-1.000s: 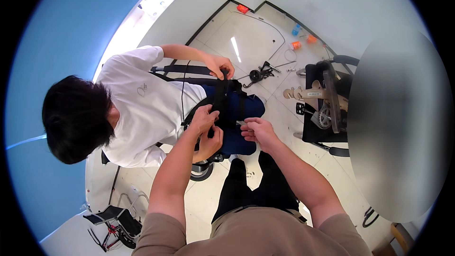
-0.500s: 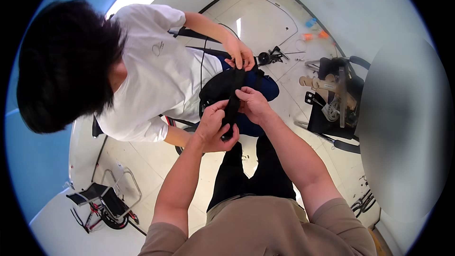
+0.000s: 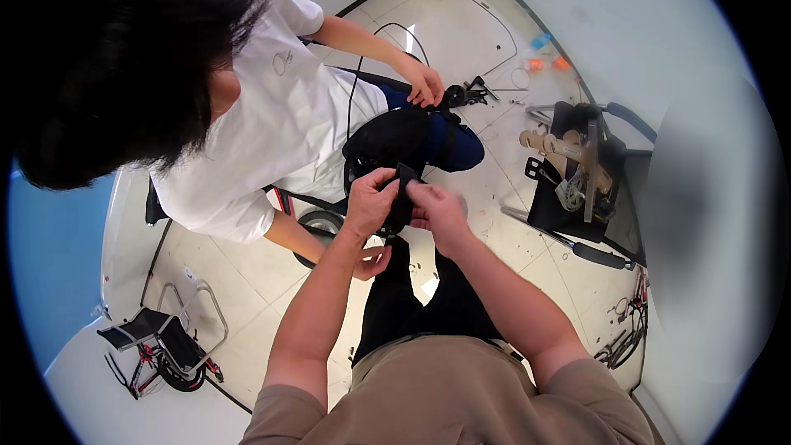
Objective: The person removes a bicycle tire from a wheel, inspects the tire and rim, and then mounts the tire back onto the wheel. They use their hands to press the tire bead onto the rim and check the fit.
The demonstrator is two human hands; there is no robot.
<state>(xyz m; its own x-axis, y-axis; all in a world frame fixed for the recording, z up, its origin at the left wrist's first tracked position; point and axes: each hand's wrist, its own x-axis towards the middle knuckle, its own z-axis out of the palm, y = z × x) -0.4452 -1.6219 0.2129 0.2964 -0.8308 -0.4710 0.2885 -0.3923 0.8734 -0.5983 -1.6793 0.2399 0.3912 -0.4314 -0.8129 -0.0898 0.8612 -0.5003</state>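
Observation:
My left hand pinches a black fabric strap between thumb and fingers. My right hand is closed on the strap's other side, its fingertips slightly blurred. The strap runs down beside a black bag-like bundle on the lap of a seated person in a white T-shirt. One hand of that person rests near the dark blue knee. Their other hand hangs open below my left wrist. The strap's lower part is partly hidden by my fingers.
On the right, a black chair holds tan and metal parts. A folding chair with a red-framed wheel stands at lower left. Tools and orange pieces lie on the tiled floor. A black cable loops beside the person.
The other person's upper hand has let go of the strap and moved toward the knee. Their lower hand now shows below my wrist. My hands have drawn the strap slightly nearer to me.

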